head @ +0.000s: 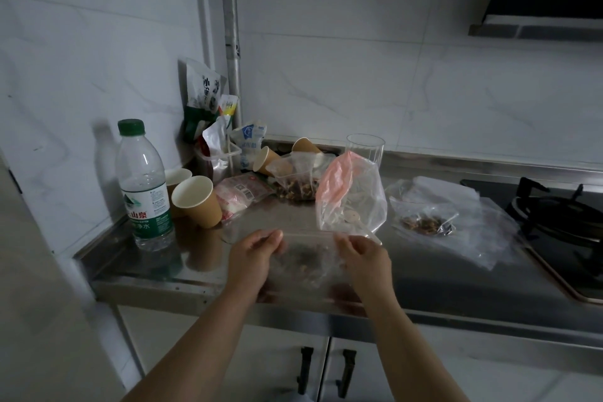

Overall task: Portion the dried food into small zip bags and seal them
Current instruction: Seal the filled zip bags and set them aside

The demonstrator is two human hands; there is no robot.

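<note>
Holding a small zip bag [301,263] between them, the left hand [253,258] and the right hand [365,259] are each pinching a top corner, so the bag's mouth is running left to right, level between the two grips, with some dark dried food sagging in its belly toward the person. Neither hand looks nearer, so sealing is probably calling for a pinch sliding along that strip. The bag is hanging just above the steel counter [440,271] near its front edge. Further back, a larger clear bag [354,202] is standing upright just behind the right hand. A filled portion bag [422,220] is lying off to the right, near the stove [561,215].
</note>
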